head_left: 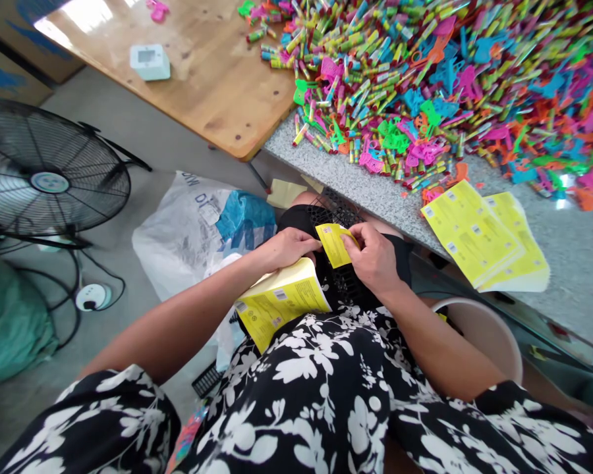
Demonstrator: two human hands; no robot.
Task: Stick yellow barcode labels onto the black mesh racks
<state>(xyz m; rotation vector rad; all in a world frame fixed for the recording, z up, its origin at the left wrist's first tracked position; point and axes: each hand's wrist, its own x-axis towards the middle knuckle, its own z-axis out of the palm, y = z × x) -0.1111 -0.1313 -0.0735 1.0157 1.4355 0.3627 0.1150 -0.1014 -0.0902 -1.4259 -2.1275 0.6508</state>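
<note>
Over my lap, my right hand [374, 257] pinches a small yellow printed label [335, 246] by its right edge. Close to that label's left edge is my left hand [294, 249], its fingers bent and pressed together. Below the left hand, a larger yellow printed sheet [289, 301] rests on my lap, curled at the top; the hand seems to hold it at its upper edge. A black plastic lattice basket [344, 282] shows in part beneath the label, between my legs. To the right, two stacks of yellow label sheets [474, 230] lie on the granite counter.
A big heap of colourful plastic pieces and small tubes [395, 85] covers the granite counter [326, 161]. On the wooden table [212, 85] stands a small white digital device [150, 62]. A floor fan [49, 178], a white bag [178, 224] and a pale bucket [494, 336] surround me.
</note>
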